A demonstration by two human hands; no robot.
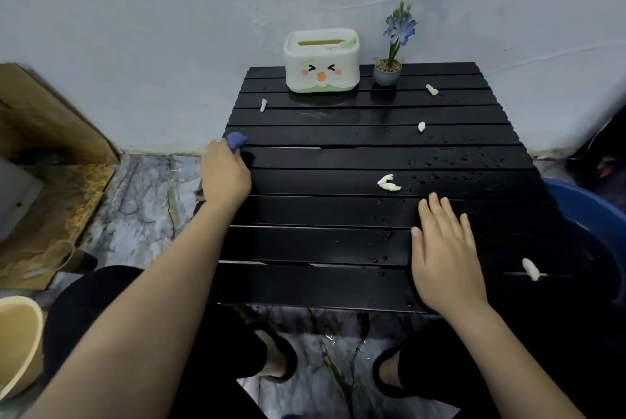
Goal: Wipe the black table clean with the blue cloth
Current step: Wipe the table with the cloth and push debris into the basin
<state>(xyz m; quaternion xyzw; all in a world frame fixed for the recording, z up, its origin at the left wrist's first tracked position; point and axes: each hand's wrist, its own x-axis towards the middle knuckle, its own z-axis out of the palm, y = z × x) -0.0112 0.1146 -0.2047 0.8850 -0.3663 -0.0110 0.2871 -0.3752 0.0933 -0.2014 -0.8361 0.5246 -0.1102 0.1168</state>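
Observation:
The black slatted table (321,246) fills the middle of the view, wet with droplets on its right half. My left hand (226,172) is closed around the blue cloth (236,140) at the table's left edge; only a bunched tip of the cloth shows above my fingers. My right hand (443,249) lies flat and open on the near right slats, holding nothing. Several white paper scraps lie on the table, the largest scrap (389,182) just beyond my right fingertips and another scrap (530,269) near the right edge.
A white tissue box with a cartoon face (321,61) and a small potted blue flower (389,71) stand at the table's far edge against the wall. A blue basin (589,205) sits right, cardboard (50,134) and a beige bucket (17,344) left. My knees and slippers are below.

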